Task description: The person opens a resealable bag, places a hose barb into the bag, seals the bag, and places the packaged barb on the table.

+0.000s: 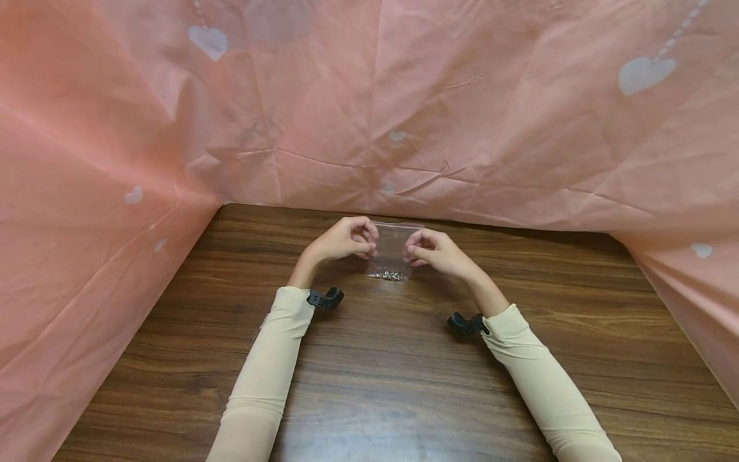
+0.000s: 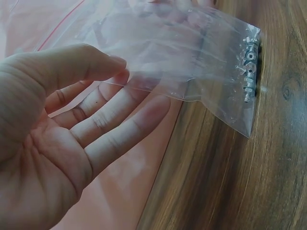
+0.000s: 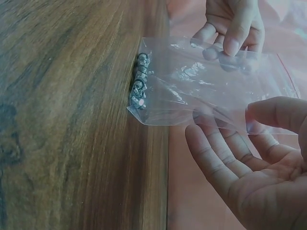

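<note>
A clear zip bag with a red line along its top hangs upright between both hands over the table. Small silvery metal pieces, like screws or nuts, lie gathered along its bottom edge. My left hand pinches one side edge of the bag between thumb and fingers. On the opposite edge, my right hand pinches it the same way. The left wrist view shows the metal pieces close to the wood. In the right wrist view, the bag partly covers the left fingertips.
The brown wood-grain table spreads beneath both forearms. A pink cloth with pale hearts hangs behind the table and along its sides. Black straps stick out at both wrists, by the cream sleeves.
</note>
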Demonstrator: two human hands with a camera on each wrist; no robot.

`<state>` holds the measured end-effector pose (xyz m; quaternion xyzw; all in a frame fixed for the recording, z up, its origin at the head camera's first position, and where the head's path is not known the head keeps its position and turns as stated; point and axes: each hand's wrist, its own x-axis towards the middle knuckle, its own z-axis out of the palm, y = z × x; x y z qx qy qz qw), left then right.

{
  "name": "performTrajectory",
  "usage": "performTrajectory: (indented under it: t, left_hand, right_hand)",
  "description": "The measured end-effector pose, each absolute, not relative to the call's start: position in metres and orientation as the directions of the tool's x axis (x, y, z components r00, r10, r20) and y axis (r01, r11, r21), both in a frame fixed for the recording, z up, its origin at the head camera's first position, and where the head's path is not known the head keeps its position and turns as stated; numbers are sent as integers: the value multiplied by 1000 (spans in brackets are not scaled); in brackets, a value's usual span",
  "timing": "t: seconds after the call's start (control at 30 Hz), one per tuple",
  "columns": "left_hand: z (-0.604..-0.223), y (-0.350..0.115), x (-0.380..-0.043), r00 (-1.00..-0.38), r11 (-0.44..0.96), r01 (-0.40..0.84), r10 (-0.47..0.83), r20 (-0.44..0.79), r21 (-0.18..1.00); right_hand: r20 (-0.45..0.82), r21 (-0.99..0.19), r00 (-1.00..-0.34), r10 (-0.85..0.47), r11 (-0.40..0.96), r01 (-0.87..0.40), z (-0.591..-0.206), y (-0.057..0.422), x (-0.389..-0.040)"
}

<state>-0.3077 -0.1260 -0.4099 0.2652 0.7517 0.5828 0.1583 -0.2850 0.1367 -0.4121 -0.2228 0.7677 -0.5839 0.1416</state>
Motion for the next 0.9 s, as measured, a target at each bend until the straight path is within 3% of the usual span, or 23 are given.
performTrajectory:
  t: [0.9]
  left_hand:
    - [-408, -122, -307, -816, 153, 243, 566, 116, 958]
  right_hand:
    - [29, -980, -890, -456, 161, -115, -408, 138, -284]
